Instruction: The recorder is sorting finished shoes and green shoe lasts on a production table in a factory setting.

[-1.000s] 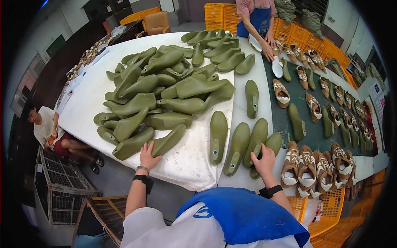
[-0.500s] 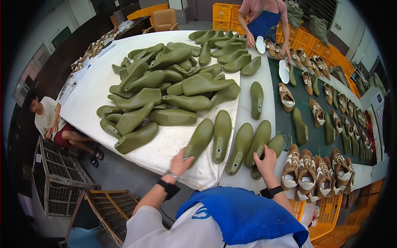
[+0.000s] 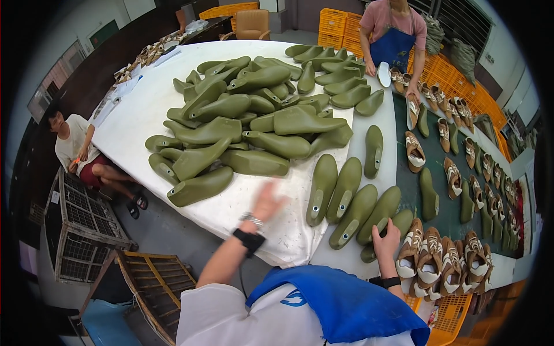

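Olive-green shoe lasts lie in a big heap [image 3: 231, 124] on a white-covered table [image 3: 133, 115]. Near the front of it, my left hand [image 3: 268, 203] is over the bare cloth, holding nothing, its fingers apart and somewhat blurred. My right hand [image 3: 386, 239] grips the near end of a green shoe last [image 3: 380, 212], one of several laid side by side. Just left of that one are another last [image 3: 353, 216] and a pair, a slanted last [image 3: 345, 189] and a last with a round hole [image 3: 322, 189]. A further last [image 3: 402, 221] is partly hidden behind my right hand.
Brown-and-white shoes [image 3: 430, 256] stand close to my right wrist. Shoes and lasts line a dark green surface [image 3: 404, 193] at right. A co-worker in a blue apron [image 3: 393, 49] handles a shoe across the table. Someone sits at left beside a wire cage [image 3: 89, 225].
My left hand has let go of a shoe last, now lying closer to the others on its right, and has moved toward the heap. My right hand stays at the row. The view has shifted left.
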